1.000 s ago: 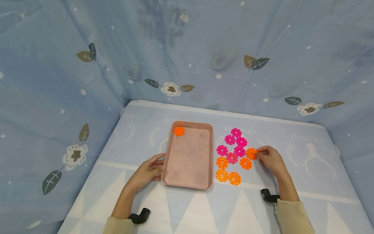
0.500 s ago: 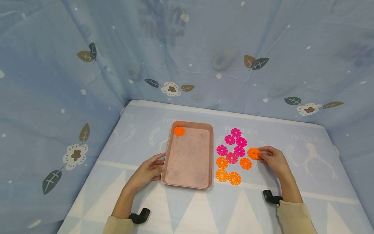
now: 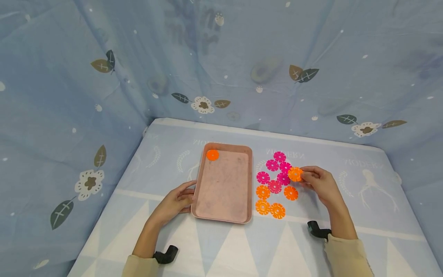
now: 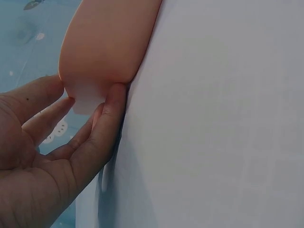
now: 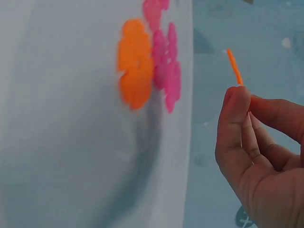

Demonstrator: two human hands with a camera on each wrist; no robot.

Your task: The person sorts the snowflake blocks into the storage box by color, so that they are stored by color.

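Orange disc [image 3: 295, 174] sits pinched in the right hand's [image 3: 322, 185] fingertips, pink discs [image 3: 272, 165] just left of that grip; left hand [image 3: 174, 201], fingers spread, touches the tray [image 3: 225, 192] further left. Likely step: transferring; next probably needs a leftward carry.

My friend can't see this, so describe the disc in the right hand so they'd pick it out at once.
On the table, find the pale pink tray, then look right to the cluster of pink discs and orange discs. At that cluster's right edge, the right hand pinches a notched orange disc. It alone is held; every other disc lies on the table or in the tray.
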